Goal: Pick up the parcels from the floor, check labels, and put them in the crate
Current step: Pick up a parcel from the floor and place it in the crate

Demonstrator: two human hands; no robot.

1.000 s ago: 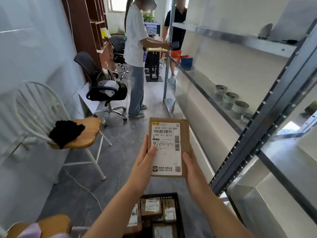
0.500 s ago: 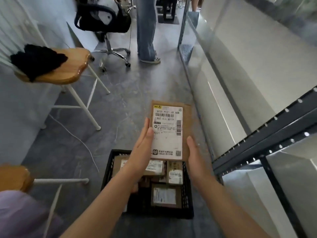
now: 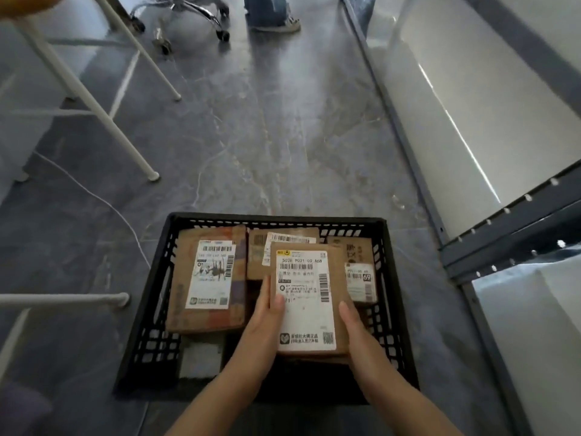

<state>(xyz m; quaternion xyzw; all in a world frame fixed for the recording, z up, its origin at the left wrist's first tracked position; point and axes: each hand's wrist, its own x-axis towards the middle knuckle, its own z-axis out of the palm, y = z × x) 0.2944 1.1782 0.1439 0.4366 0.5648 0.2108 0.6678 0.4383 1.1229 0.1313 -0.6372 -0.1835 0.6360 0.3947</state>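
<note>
While both hands clamp parcel (image 3: pixel 306 287) by its sides, left hand (image 3: pixel 262 322) thumb on label (image 3: pixel 303 325), right hand (image 3: pixel 356 327) along right edge, parcel sits low inside crate (image 3: pixel 276 219), over other boxes (image 3: pixel 358 272) (contact unclear).
Crate: black plastic, rectangular, lattice walls.
Contents: flat brown cardboard, white barcode labels up; largest box (image 3: pixel 207 278) at left.
Floor (image 3: pixel 283 136): grey, veined, glossy.

Seen from a single wide-angle camera worn on the head, tilted steeply down and close above a black crate (image 3: pixel 276 219). Grey floor (image 3: pixel 283 136) stretches beyond the crate, with shelving (image 3: pixel 503 234) to its right and chair legs (image 3: pixel 94 105) to its left.
</note>
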